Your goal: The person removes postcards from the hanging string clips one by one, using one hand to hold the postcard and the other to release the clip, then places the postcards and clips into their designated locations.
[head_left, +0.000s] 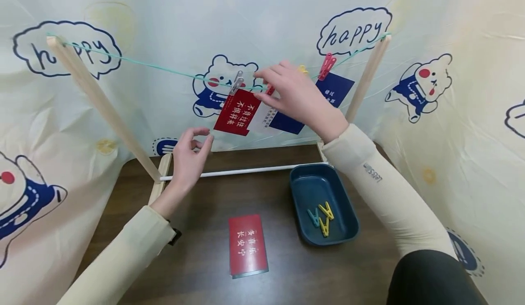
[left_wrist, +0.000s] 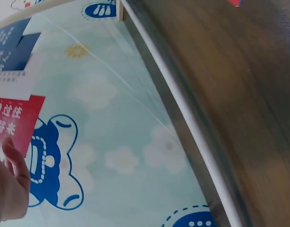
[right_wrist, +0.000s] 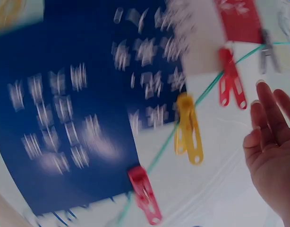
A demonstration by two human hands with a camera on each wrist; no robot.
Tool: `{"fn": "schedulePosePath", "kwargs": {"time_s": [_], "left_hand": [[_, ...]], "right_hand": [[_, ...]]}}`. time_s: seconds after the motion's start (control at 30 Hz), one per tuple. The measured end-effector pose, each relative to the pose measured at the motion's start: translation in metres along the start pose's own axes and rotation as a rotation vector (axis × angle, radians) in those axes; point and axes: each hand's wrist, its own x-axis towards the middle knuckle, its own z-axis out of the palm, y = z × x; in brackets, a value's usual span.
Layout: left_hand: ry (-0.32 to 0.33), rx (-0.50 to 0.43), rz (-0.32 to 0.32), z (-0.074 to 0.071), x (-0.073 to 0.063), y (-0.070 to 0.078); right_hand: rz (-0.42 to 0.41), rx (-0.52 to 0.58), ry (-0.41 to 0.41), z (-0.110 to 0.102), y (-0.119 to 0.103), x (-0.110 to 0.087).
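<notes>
A red card [head_left: 235,113] hangs from a green string [head_left: 160,68] by a grey clothespin [head_left: 236,82]. My left hand [head_left: 190,159] is below and left of this card, fingers loosely bent, holding nothing. Beside the grey pin, my right hand [head_left: 301,95] is raised at the string. In the right wrist view its relaxed fingers are apart from the pins. To the right along the string hang a white card [head_left: 260,118] and blue cards [head_left: 336,88]. Red clothespins [right_wrist: 144,194] and a yellow clothespin [right_wrist: 188,127] clip them; my right hand partly covers these in the head view.
Wooden posts [head_left: 367,77] hold the string, with a white rod [head_left: 246,171] low between them. On the brown table [head_left: 197,259] lie red cards [head_left: 248,245], next to a dark blue bin [head_left: 301,195] with yellow and green clothespins [head_left: 324,226]. A printed curtain surrounds the table.
</notes>
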Motion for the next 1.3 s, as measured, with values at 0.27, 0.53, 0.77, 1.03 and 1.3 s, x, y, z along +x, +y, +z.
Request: {"fn": "schedulePosePath", "kwargs": {"time_s": [0.27, 0.53, 0.77, 1.03, 1.3], "left_hand": [[-0.021, -0.084, -0.013, 0.011, 0.017, -0.004], [-0.102, -0.124, -0.078, 0.020, 0.024, -0.011], [-0.084, -0.152, -0.070, 0.025, 0.024, -0.009], [-0.052, -0.211, -0.066, 0.023, 0.026, -0.007], [-0.047, -0.240, -0.052, 0.025, 0.025, -0.006]], "right_hand": [[0.048, -0.029, -0.145, -0.007, 0.001, 0.036], [0.179, 0.075, -0.306, -0.002, -0.002, 0.053], [0.182, 0.185, -0.302, 0.002, 0.001, 0.053], [0.181, 0.276, -0.262, 0.005, 0.001, 0.055], [0.193, 0.352, -0.200, 0.008, 0.003, 0.057]]}}
